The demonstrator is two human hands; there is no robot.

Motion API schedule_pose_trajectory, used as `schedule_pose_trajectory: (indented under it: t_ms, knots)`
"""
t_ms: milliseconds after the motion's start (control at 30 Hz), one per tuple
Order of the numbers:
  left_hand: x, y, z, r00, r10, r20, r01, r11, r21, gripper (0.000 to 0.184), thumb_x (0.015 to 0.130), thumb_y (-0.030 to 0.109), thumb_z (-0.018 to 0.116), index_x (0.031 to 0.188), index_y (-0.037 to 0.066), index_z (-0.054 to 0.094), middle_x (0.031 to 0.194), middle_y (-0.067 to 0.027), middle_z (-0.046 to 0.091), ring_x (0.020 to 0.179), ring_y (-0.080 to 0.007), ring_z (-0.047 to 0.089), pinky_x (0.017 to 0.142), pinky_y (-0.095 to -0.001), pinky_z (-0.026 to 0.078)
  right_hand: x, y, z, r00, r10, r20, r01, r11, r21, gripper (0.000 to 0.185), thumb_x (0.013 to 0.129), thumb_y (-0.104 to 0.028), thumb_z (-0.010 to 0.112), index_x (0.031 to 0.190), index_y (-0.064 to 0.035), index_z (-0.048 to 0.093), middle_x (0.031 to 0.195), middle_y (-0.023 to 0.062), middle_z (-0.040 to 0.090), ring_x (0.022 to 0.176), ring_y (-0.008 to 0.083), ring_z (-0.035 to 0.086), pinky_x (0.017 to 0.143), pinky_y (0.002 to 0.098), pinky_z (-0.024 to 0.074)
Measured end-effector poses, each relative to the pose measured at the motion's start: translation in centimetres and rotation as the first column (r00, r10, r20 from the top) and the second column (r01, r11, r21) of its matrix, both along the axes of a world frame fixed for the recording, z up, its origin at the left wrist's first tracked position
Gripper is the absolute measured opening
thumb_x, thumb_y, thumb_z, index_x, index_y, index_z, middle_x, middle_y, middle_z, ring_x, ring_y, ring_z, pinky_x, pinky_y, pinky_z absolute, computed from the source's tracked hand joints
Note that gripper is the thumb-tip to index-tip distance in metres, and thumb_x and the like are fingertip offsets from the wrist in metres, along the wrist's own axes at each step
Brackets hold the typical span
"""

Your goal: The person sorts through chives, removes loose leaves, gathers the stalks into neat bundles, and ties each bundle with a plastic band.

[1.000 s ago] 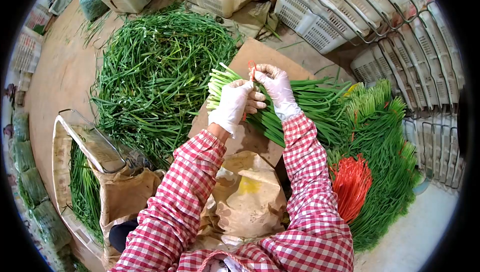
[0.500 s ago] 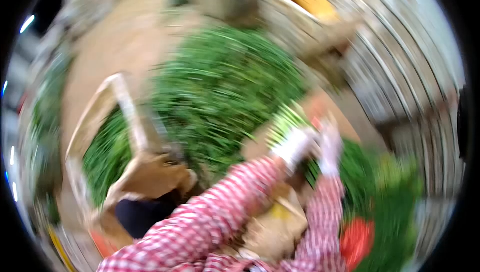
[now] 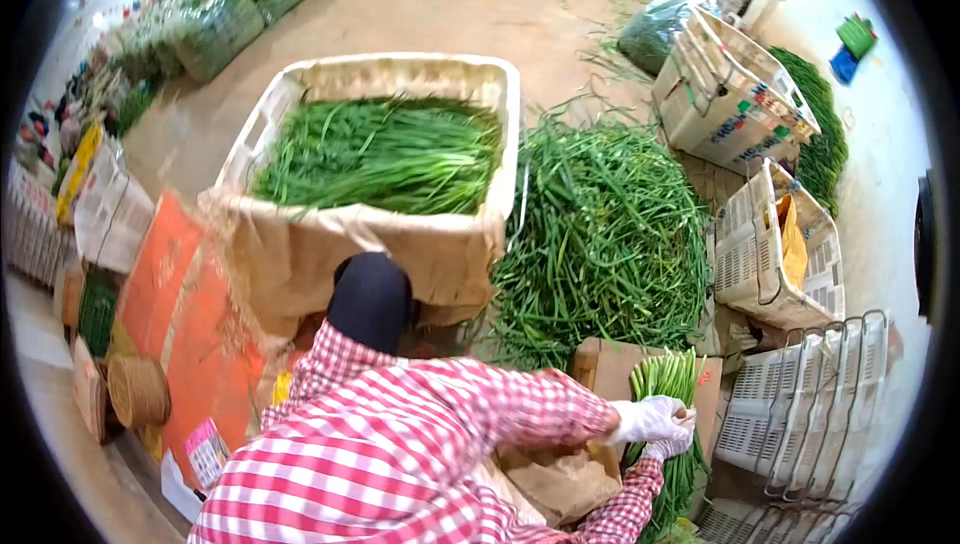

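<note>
A bunch of garlic chives (image 3: 668, 374) lies over a piece of cardboard (image 3: 603, 369), its pale cut ends toward the far side and its leaves trailing toward me. My left hand (image 3: 645, 420), in a white glove, reaches across from the left and closes on the bunch at mid-length. Just below it, my right hand (image 3: 672, 444), also gloved, is closed against the same bunch. The two hands touch, and their fingertips overlap, so small details between them are hidden. Beyond the cardboard spreads a big heap of loose green leaves (image 3: 610, 234).
A white crate (image 3: 505, 134) of chives stands ahead, with brown sheeting over its near side. White crates (image 3: 730, 94) line the right, one holding a yellow cloth (image 3: 792, 244). An orange sheet (image 3: 205, 334) and a woven roll (image 3: 138, 391) are at left. Filled bags (image 3: 215, 29) stand farther back.
The view has swung left and sharpened from a blur, bringing the whole crate of chives into sight. Both hands remain together at the bunch, now lower in view.
</note>
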State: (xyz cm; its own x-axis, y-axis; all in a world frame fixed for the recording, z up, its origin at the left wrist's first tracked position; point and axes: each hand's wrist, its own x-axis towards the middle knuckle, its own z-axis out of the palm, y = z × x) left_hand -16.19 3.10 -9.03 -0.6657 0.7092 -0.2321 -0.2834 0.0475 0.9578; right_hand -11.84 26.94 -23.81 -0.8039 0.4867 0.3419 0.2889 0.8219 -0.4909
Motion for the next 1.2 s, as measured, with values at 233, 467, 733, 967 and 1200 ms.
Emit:
schedule_pose_trajectory:
  t_ms: [233,467,733,967,1200]
  knots:
    - [-2.0,-25.0,9.0,0.933,0.013,-0.359,-0.079,0.982,-0.169,0.041,0.087,0.031,0.055,0.119,0.004,0.056,0.108,-0.0134,0.064,0.099,-0.023,0.06,0.089,-0.0334,0.048,0.4,-6.2,5.3,0.988,0.134,0.07,-0.147,0.959,0.242,0.062,0.093,-0.041,0.046,0.14,-0.0029,0.03,0.131,0.0204,0.048,0.116,0.0333,0.05,0.094,0.0425,0.0412]
    - [-11.6,-48.5,1.0,0.772,0.326,-0.546,-0.577,0.72,-0.385,0.068,0.075,0.034,0.075,0.13,0.004,0.046,0.119,-0.0178,0.057,0.11,-0.0272,0.055,0.093,-0.0381,0.045,-0.2,-7.4,7.2,0.703,-0.203,0.681,-0.113,0.914,0.389,0.101,0.077,-0.062,0.058,0.146,-0.0074,0.009,0.148,0.012,0.023,0.136,0.0284,0.024,0.108,0.0566,0.0172]
    - [-18.8,-50.7,-9.7,0.834,-0.127,-0.536,-0.436,0.444,-0.783,0.125,0.053,0.065,0.075,0.142,-0.003,0.019,0.136,-0.025,0.04,0.13,-0.0339,0.036,0.108,-0.0481,0.02,-1.9,-11.2,13.2,0.491,-0.347,0.799,0.062,0.929,0.366,0.122,0.062,-0.068,0.068,0.147,-0.0084,0.003,0.151,0.0107,0.019,0.135,0.0276,0.03,0.108,0.0565,0.0195]
    - [-14.2,-46.1,-8.5,0.791,-0.161,-0.59,-0.446,0.509,-0.737,0.084,0.064,0.044,0.078,0.122,-0.004,0.041,0.094,-0.0189,0.059,0.093,-0.0332,0.058,0.08,-0.0399,0.046,-1.0,-10.5,14.9,0.533,-0.352,0.77,0.045,0.92,0.39,0.102,0.068,-0.054,0.072,0.146,-0.0134,0.018,0.144,0.0089,0.036,0.128,0.0292,0.04,0.105,0.0586,0.0222]
    - [-17.6,-45.5,-8.2,0.937,-0.097,-0.335,-0.238,0.524,-0.818,0.067,0.06,0.042,0.079,0.105,0.0,0.053,0.094,-0.0173,0.063,0.091,-0.0328,0.06,0.078,-0.0391,0.047,-4.1,-11.9,16.3,0.659,-0.254,0.708,-0.024,0.934,0.356,0.085,0.076,-0.039,0.069,0.143,-0.0107,0.026,0.138,0.0137,0.043,0.124,0.0296,0.044,0.101,0.0505,0.0305]
